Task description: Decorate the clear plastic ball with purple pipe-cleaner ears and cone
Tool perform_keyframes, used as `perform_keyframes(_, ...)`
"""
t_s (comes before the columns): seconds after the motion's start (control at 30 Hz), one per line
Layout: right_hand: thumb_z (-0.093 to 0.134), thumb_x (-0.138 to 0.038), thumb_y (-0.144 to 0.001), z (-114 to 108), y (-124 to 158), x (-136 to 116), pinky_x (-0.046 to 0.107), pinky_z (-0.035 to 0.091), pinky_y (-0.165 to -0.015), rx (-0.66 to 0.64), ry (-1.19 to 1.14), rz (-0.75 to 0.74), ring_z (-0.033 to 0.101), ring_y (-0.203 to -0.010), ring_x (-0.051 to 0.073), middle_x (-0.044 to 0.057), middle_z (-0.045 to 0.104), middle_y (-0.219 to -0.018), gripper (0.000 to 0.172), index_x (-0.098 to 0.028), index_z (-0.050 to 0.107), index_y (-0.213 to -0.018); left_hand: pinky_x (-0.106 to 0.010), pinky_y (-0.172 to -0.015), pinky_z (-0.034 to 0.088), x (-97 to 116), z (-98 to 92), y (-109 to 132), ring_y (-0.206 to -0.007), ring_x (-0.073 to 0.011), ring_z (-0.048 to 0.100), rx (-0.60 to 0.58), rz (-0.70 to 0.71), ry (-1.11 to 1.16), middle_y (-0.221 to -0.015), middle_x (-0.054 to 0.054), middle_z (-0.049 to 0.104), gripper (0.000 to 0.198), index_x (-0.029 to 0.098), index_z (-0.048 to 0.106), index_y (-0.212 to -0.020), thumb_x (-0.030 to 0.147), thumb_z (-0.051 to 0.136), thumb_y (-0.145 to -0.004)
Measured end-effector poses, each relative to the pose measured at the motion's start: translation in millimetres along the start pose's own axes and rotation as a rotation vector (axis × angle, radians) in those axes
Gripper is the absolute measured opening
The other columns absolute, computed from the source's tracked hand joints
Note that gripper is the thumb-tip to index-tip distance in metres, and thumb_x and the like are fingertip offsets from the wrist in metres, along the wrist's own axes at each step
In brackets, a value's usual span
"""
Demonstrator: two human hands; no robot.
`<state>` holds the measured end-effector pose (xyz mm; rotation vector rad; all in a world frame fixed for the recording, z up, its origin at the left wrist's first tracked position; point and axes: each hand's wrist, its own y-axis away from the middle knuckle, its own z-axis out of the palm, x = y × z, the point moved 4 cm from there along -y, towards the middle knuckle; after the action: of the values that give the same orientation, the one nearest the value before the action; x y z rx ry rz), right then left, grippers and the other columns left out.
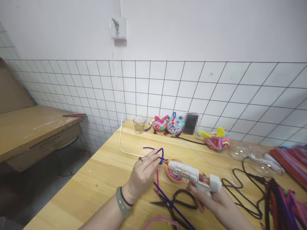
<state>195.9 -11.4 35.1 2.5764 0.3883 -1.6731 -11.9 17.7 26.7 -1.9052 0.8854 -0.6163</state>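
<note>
My left hand [143,172] pinches a bent purple pipe cleaner [157,151] above the wooden table [103,179]. A green bangle and a dark band sit on that wrist. My right hand [211,201] grips a white hot glue gun [195,177], whose nozzle touches the purple pipe cleaner near my left fingertips. Just behind the gun lies a round orange and pink piece [173,174]. Black scissors [176,201] lie open between my hands, with a pink stick [157,181] and a long purple pipe cleaner [172,204] beside them.
Colourful fish-like craft figures [168,125] [217,140] and a glass cup [139,124] stand at the table's back edge by a wire grid. Clear plastic shells [242,150], black cables [249,191] and bundles of pipe cleaners [287,179] crowd the right. Cardboard boxes [31,127] stand left.
</note>
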Motion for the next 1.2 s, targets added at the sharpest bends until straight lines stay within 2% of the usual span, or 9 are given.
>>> perform_keyframes(0.23,0.055,-0.04,-0.079,0.1,0.8,-4.2,0.022,0.042,-0.047,0.047,-0.089,-0.006,0.045,-0.047,0.013,-0.004,0.046,-0.05,0.022,-0.021,0.056,-0.068,-0.04,-0.088,0.052,1.5,-1.3,-1.3,-0.114,-0.0246,0.054,0.013,0.01,0.013,-0.102,-0.015,0.067,0.032,0.012,0.058,-0.106,-0.002,0.047,-0.079)
perform_keyframes(0.47,0.05,-0.043,-0.083,-0.9,-0.8,-2.3,0.022,0.041,-0.046,-0.027,-0.052,-0.015,0.045,-0.048,0.012,-0.003,0.044,-0.053,0.031,-0.021,0.05,-0.061,-0.041,-0.088,0.052,0.6,-0.1,-0.1,-0.115,-0.0241,0.053,0.001,0.011,0.015,-0.103,-0.015,0.066,0.034,0.013,0.057,-0.108,-0.002,0.045,-0.08)
perform_keyframes(0.6,0.047,-0.043,-0.085,-1.5,-2.0,2.4,0.022,0.042,-0.048,-0.075,-0.039,-0.028,0.044,-0.049,0.012,-0.004,0.044,-0.054,0.03,-0.021,0.049,-0.064,-0.041,-0.089,0.051,0.8,0.6,-0.1,-0.115,-0.0245,0.052,-0.005,0.014,0.015,-0.103,-0.016,0.066,0.033,0.011,0.057,-0.107,-0.003,0.047,-0.079)
perform_keyframes(0.87,0.047,-0.042,-0.085,-1.7,-2.2,0.4,0.022,0.043,-0.049,-0.085,-0.043,-0.049,0.044,-0.05,0.012,-0.004,0.043,-0.052,0.031,-0.021,0.047,-0.063,-0.04,-0.087,0.052,1.4,0.2,-0.3,-0.114,-0.0244,0.053,0.001,0.014,0.017,-0.103,-0.015,0.067,0.032,0.012,0.058,-0.106,-0.001,0.046,-0.08)
perform_keyframes(1.2,0.046,-0.045,-0.085,-2.0,-1.4,9.4,0.023,0.042,-0.049,-0.08,-0.01,-0.017,0.044,-0.048,0.012,-0.004,0.043,-0.056,0.029,-0.021,0.048,-0.069,-0.04,-0.089,0.051,1.2,1.0,0.1,-0.115,-0.0246,0.052,0.006,0.031,0.023,-0.102,-0.016,0.066,0.032,0.01,0.057,-0.105,-0.004,0.048,-0.078)
